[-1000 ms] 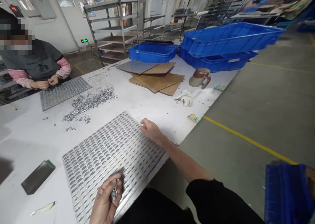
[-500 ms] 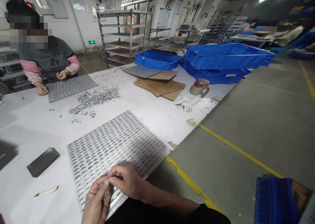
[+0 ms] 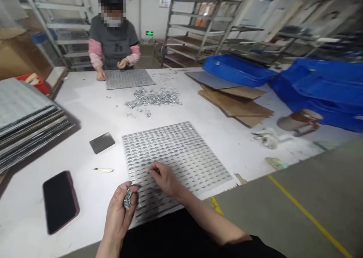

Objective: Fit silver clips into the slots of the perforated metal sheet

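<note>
Presently, I judge the plate (image 3: 181, 152) on the surface (image 3: 90, 214) partly filled; pale rows (image 3: 208, 171) at right appear outstanding. My left hand (image 3: 117, 209) grasps loose metal pieces (image 3: 127, 199); I cannot tell whether my curled right hand (image 3: 164, 177), over the plate, holds one.

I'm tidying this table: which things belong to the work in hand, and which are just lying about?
Seemingly in the work:
small metal pieces in the left hand
patterned metal sheet under the right hand
pile of metal pieces beyond it

Seemingly just lying about:
phone
mug
white glove
</note>
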A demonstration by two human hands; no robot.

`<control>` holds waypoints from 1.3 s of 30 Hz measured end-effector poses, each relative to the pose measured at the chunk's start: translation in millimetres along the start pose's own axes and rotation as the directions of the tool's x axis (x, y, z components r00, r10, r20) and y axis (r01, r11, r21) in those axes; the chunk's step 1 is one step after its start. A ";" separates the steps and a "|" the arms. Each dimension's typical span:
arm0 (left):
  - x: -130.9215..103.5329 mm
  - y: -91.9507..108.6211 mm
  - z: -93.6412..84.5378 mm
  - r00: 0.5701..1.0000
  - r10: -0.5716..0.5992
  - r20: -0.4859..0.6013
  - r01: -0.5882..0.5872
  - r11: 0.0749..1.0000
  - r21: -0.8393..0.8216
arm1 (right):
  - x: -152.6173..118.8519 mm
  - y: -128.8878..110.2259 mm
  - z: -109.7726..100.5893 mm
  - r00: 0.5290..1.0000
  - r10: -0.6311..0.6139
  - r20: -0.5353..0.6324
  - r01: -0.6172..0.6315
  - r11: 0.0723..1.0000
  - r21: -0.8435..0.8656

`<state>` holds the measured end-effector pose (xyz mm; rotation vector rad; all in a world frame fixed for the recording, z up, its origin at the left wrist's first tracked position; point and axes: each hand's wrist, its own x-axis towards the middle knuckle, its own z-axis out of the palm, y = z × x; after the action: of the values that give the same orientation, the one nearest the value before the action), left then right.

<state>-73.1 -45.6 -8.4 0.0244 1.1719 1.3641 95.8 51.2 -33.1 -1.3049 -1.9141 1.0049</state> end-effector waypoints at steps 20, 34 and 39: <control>8.9 -1.9 -41.9 0.990 0.042 0.136 -0.051 0.997 0.063 | 12.5 -22.5 67.6 1.000 -0.026 0.005 0.026 0.950 -0.312; 6.7 0.9 -34.2 0.992 0.021 0.122 -0.022 1.000 0.010 | 12.0 -25.8 57.7 0.999 -0.049 0.006 0.049 0.972 -0.231; 0.6 3.0 -23.8 0.992 0.007 0.127 -0.008 1.000 0.005 | -9.5 -42.1 32.9 0.982 -0.161 0.099 0.152 0.984 0.093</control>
<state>-90.8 -58.3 -18.3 0.1185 1.0694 1.3459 52.0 24.5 -15.4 -1.0540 -1.9953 1.0813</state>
